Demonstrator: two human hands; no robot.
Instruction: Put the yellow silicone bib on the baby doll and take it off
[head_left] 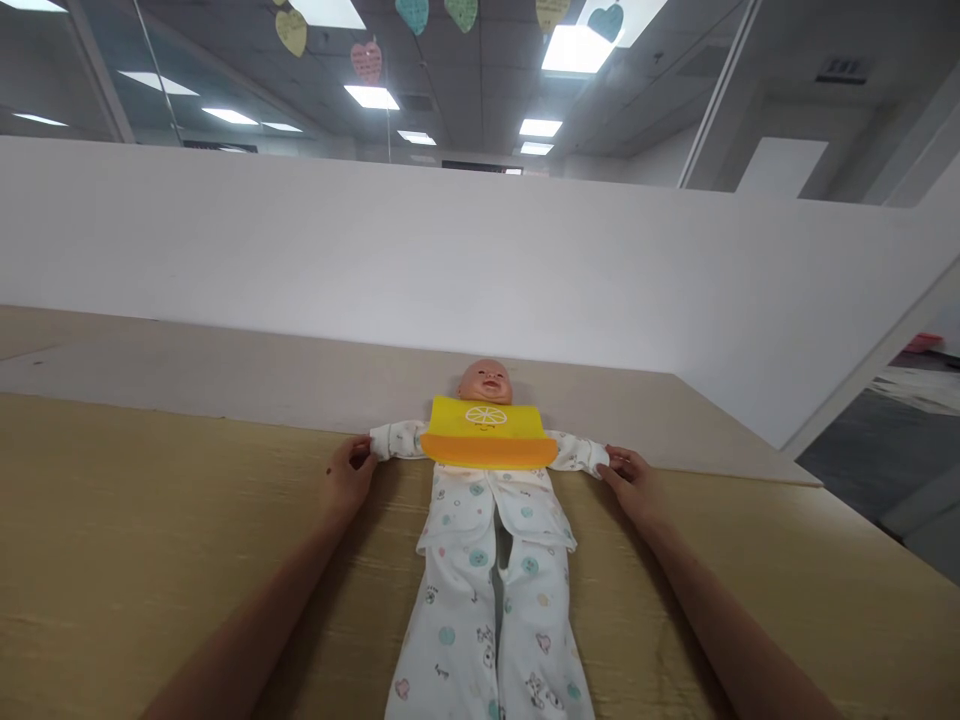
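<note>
A baby doll lies on its back on the table, head toward the wall, in a white printed top and white printed trousers. Over its chest is a yellow bib with an orange lower pocket and a white citrus-slice print. Both sleeves stretch out sideways. My left hand pinches the cuff of the sleeve on the left. At the other side, my right hand has its fingers closed on the cuff of the sleeve on the right. The doll's own hands do not show.
The tan table has a grey-beige strip along its back. Behind it rises a low white wall with glass above. Heart-shaped paper notes are stuck on the glass. The table's edge falls away at the right.
</note>
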